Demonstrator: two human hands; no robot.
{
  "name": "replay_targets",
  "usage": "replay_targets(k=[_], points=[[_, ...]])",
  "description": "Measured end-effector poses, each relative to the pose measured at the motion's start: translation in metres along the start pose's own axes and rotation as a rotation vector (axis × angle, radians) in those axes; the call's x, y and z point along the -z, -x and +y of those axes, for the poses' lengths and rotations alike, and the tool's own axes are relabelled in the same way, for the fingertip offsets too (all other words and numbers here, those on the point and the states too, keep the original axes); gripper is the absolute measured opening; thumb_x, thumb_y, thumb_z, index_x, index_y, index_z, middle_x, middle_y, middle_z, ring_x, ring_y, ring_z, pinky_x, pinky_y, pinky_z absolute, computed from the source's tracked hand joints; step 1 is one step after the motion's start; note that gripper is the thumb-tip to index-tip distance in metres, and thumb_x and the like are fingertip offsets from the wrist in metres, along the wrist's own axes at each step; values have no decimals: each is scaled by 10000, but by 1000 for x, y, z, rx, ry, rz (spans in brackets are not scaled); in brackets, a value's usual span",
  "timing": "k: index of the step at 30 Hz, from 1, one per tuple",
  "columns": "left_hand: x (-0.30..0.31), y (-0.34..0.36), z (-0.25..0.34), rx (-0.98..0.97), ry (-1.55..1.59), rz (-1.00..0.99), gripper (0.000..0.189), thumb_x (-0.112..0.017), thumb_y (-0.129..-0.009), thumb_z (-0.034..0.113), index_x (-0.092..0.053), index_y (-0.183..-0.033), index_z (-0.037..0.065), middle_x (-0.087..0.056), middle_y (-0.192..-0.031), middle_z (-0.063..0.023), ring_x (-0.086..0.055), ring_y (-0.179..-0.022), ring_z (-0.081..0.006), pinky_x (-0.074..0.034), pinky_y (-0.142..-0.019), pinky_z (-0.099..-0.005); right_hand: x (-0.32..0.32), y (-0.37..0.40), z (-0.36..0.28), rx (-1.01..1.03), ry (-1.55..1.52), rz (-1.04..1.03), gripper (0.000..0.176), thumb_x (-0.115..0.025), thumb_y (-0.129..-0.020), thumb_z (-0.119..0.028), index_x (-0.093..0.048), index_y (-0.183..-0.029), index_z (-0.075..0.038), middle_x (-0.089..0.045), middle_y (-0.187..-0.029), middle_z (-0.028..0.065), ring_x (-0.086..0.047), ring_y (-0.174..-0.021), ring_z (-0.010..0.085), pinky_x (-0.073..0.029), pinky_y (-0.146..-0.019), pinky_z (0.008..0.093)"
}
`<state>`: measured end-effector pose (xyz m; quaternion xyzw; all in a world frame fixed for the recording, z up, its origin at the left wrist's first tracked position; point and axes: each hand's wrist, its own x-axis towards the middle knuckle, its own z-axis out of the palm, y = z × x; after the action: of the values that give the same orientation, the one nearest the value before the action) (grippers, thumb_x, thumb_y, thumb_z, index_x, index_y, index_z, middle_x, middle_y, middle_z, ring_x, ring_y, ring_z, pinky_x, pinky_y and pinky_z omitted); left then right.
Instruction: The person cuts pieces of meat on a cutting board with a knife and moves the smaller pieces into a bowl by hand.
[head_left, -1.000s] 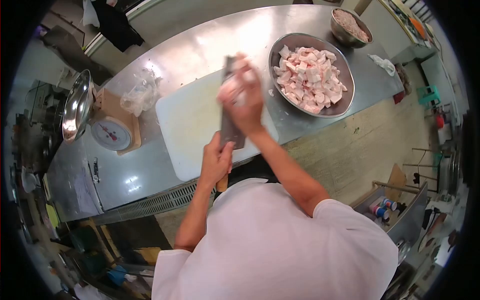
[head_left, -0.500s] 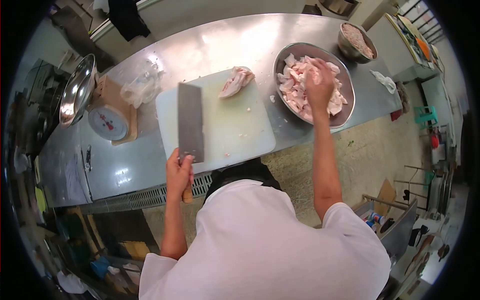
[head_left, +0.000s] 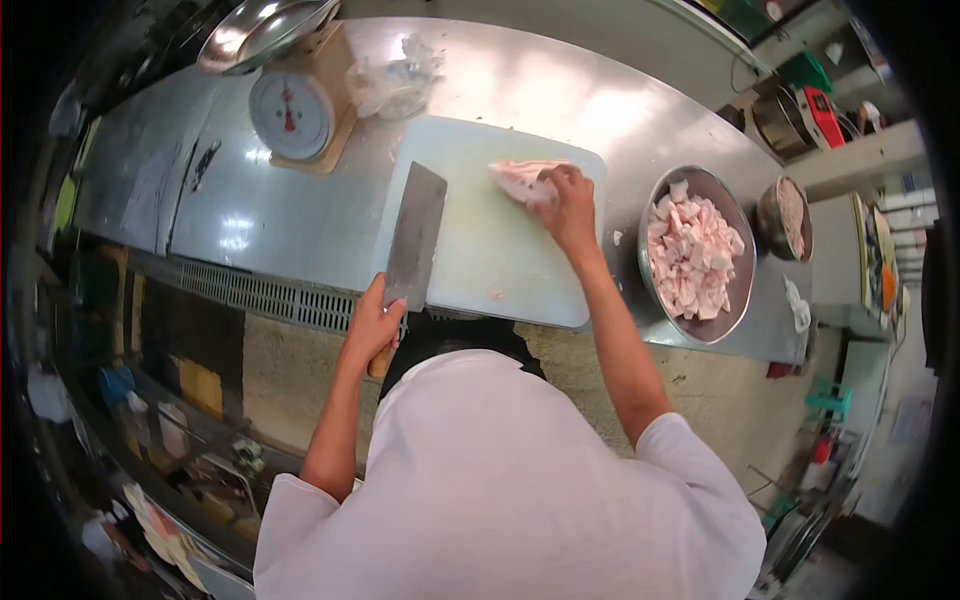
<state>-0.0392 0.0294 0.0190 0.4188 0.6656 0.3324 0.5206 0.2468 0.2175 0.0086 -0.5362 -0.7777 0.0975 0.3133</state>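
The left hand is wrapped around the wooden handle of a cleaver, whose blade is over the left part of the cutting board; whether it touches the board I cannot tell. The right hand has bent fingers on the right end of a pale pink slab of meat, lying on the board's far right part; whether they pinch or only press, I cannot tell. The slab looks light, soft and fatty, likely slippery and apt to sag, so a firm hold with curled fingertips at that end, well away from the blade, seems best. The cleaver looks stiff and weighty, best held by its handle. Right of the board, a metal bowl holds cut chunks; left of it, a dial scale stands on the counter.
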Motion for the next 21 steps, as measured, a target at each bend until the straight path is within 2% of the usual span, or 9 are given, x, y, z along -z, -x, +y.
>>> replay_targets(k=[2, 4, 6, 8, 9, 11, 14, 19, 21], points=[[-2, 3, 3, 18, -124, 44, 245, -549, -937, 109, -444, -1118, -17, -569, -646, -101, -533, -427, -152, -438, -385, -321, -2, 20, -13, 66, -85, 0, 472, -831, -607, -74, -653, -1042, -119, -589, -1093, 111, -567, -1040, 347, -507, -861, 435], [-3, 3, 14, 32, -161, 57, 235, -541, -941, 116, -438, -1101, -23, -572, -637, -121, -540, -426, -172, -441, -389, -335, 1, 27, -16, -170, -360, -252, 561, -827, -633, -82, -618, -1152, -121, -566, -1163, 120, -523, -1148, 345, -500, -882, 430], [-2, 1, 14, 47, -208, 52, 228, -532, -945, 122, -432, -1084, -29, -574, -629, -141, -547, -425, -193, -444, -394, -349, 6, 21, -17, -104, -232, -211, 619, -836, -631, -97, -589, -1197, -130, -562, -1172, 122, -534, -1127, 346, -503, -887, 427], [-1, -4, 14, -20, -306, 41, 216, -518, -942, 112, -421, -1070, -31, -595, -646, -199, -589, -455, -300, -467, -447, -418, 2, 7, -6, 81, -81, -86, 734, -847, -619, -110, -531, -1280, -143, -588, -1130, 108, -595, -1007, 323, -518, -870, 392], [0, -6, 14, -17, -309, 37, 216, -518, -942, 112, -421, -1070, -31, -595, -646, -199, -589, -455, -300, -467, -447, -418, -4, -4, 1, 76, -82, -88, 734, -847, -619, -110, -531, -1280, -143, -588, -1130, 108, -595, -1007, 323, -518, -870, 392], [-1, -11, 13, -95, -372, 57, 217, -510, -935, 98, -421, -1084, -32, -617, -679, -244, -613, -521, -394, -476, -518, -477, -11, -17, 12, -294, -476, -596, 669, -831, -616, -89, -545, -1220, -112, -619, -1007, 71, -621, -918, 263, -522, -847, 363], [-1, -20, 9, -133, -454, 73, 228, -513, -932, 98, -427, -1101, -28, -621, -690, -261, -618, -570, -435, -475, -558, -502, -7, -24, 1, -471, -551, -773, 588, -806, -584, -50, -560, -1118, -75, -625, -910, 53, -606, -896, 198, -509, -818, 328], [-5, -16, 17, -79, -396, 88, 244, -519, -934, 96, -424, -1113, -41, -623, -672, -242, -611, -494, -370, -478, -491, -464, -7, -1, -9, -263, -568, -493, 433, -763, -571, -31, -577, -962, -40, -603, -900, 52, -574, -831, 165, -479, -759, 306], [-5, -9, 25, 19, -353, 66, 247, -521, -934, 93, -423, -1113, -46, -626, -679, -238, -606, -468, -345, -476, -466, -449, 0, -2, -22, 65, -382, -104, 390, -765, -568, -42, -588, -915, -48, -593, -958, 66, -578, -910, 209, -479, -813, 322]])
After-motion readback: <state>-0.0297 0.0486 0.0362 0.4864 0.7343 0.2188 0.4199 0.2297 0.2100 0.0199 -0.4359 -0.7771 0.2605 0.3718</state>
